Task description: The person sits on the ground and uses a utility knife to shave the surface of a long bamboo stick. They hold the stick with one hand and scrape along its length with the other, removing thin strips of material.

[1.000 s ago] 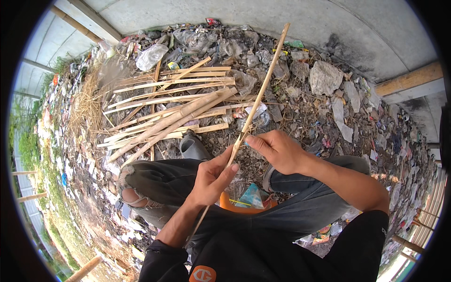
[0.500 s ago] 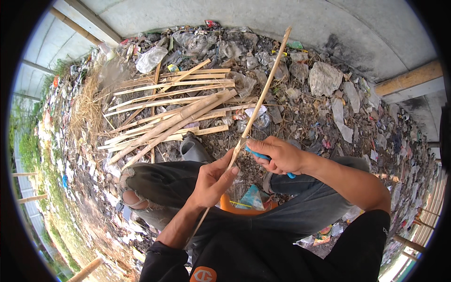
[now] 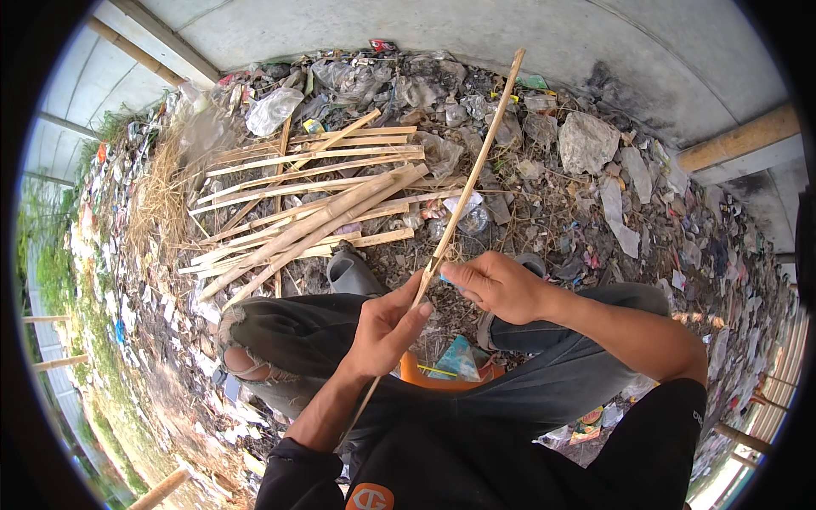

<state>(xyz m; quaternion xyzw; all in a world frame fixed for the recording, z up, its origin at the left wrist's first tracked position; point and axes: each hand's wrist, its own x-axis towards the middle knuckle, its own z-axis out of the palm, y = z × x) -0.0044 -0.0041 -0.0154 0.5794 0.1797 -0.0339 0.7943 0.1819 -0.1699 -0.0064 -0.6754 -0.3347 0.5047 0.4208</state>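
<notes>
Gripping a bamboo strip at frame centre, the left hand holds it from below; the right hand closes around a blue-handled tool against it.

Long thin bamboo strip, pale tan, slanting up-right.

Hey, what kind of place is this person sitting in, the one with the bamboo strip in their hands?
Probably an outdoor, litter-strewn work spot beside a concrete wall. Plastic rubbish and stones cover the ground, and a pile of split bamboo lies ahead.
</notes>
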